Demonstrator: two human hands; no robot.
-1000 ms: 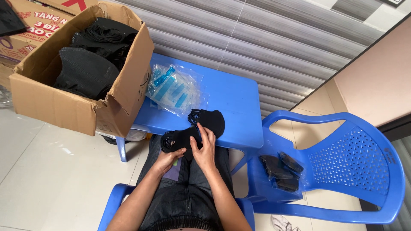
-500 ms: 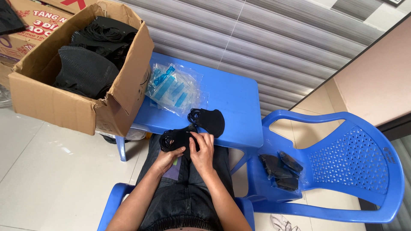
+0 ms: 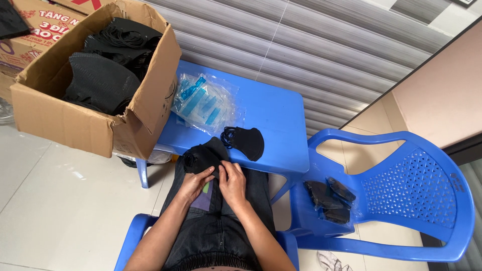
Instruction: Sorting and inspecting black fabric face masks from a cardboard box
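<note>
From the head camera, both hands work in the person's lap at the near edge of the blue table. The left hand and the right hand are each pinched shut on a stack of black masks, thumbs and fingers pressing its lower edge. The stack is soft, dark and matte, folded flat, with thin ear loops bunched at its left end. It rests over the knees, touching the table's front edge.

Just beyond it on the table lies a single black mask, its loops curled on the left. Behind that sits a clear plastic bag with blue contents. A cardboard box full of black masks stands on the table's left end. More packed masks lie on the blue chair to the right.
</note>
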